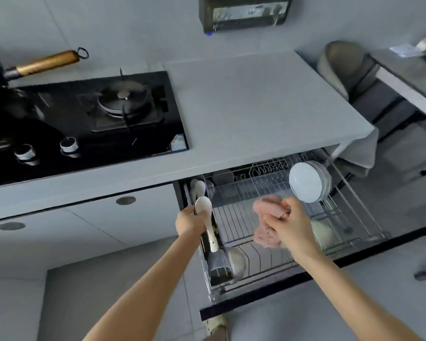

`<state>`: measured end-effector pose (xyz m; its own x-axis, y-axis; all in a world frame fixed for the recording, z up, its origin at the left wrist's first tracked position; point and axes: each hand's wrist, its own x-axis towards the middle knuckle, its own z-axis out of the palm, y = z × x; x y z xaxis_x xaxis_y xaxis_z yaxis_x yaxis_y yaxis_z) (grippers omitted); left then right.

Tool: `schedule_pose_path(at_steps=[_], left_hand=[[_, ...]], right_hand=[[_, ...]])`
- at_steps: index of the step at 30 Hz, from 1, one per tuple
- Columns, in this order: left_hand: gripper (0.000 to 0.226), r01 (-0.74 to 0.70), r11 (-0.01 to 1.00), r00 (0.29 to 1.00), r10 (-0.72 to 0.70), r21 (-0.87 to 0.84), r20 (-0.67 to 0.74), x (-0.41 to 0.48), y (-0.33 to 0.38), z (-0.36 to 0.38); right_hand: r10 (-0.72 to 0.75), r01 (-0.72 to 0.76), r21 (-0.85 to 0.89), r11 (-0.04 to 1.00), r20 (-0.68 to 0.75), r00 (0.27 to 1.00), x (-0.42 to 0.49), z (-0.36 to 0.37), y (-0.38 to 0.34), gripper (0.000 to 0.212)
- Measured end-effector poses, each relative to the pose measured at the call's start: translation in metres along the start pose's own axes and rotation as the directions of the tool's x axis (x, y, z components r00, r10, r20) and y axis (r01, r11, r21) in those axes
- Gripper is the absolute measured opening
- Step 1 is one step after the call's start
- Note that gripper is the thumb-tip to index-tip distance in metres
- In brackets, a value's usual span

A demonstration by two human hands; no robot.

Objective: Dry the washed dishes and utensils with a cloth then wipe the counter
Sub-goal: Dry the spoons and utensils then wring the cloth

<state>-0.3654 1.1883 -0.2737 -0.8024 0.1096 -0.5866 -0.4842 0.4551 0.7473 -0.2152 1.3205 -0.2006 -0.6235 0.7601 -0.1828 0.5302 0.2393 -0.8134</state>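
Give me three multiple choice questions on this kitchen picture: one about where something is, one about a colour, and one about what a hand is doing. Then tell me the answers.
1. Where in the pull-out wire rack do the upright plates stand?
A. near left corner
B. far right side
C. middle of the front edge

2. What colour is the cloth?
A. blue
B. green
C. pink

3. What is the left hand doing?
A. gripping the white spoon
B. hanging open with nothing in it
C. gripping the cloth

Answers:
1 B: the plates lean on edge at the rack's far right, beyond the right hand.
2 C: the bunched cloth in the right hand is pink.
3 A: the left hand's fingers curl round the spoon's handle over the rack's left side.
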Motion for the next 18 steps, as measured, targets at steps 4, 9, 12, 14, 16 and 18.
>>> schedule_pose_path(at_steps=[4, 9, 12, 14, 16, 18], left_hand=[[0.025, -0.004, 0.976, 1.0, 0.006, 0.218, -0.005, 0.064, 0.011, 0.048], [0.021, 0.043, 0.928, 0.999, -0.033, 0.37, -0.035, 0.132, 0.013, 0.089], [0.021, 0.036, 0.91, 0.994, 0.008, 0.412, -0.105, 0.165, 0.009, 0.104], [0.02, 0.033, 0.889, 0.989, 0.036, 0.458, -0.142, 0.183, 0.006, 0.11], [0.022, 0.049, 0.849, 0.985, 0.046, 0.527, -0.165, 0.197, 0.002, 0.113], [0.027, 0.067, 0.817, 0.983, 0.044, 0.572, -0.179, 0.206, -0.002, 0.115]], right_hand=[[0.031, -0.029, -0.03, 0.999, 0.057, 0.998, 0.065, 0.008, 0.027, 0.026], [0.05, -0.032, -0.123, 0.992, 0.147, 0.988, 0.122, 0.035, 0.069, 0.03], [0.039, -0.004, -0.168, 0.986, 0.202, 0.979, 0.151, 0.049, 0.092, 0.031], [0.022, 0.029, -0.189, 0.982, 0.265, 0.964, 0.17, 0.056, 0.105, 0.03], [0.007, 0.059, -0.191, 0.98, 0.326, 0.945, 0.187, 0.061, 0.116, 0.031], [-0.013, 0.086, -0.191, 0.978, 0.357, 0.934, 0.2, 0.063, 0.12, 0.039]])
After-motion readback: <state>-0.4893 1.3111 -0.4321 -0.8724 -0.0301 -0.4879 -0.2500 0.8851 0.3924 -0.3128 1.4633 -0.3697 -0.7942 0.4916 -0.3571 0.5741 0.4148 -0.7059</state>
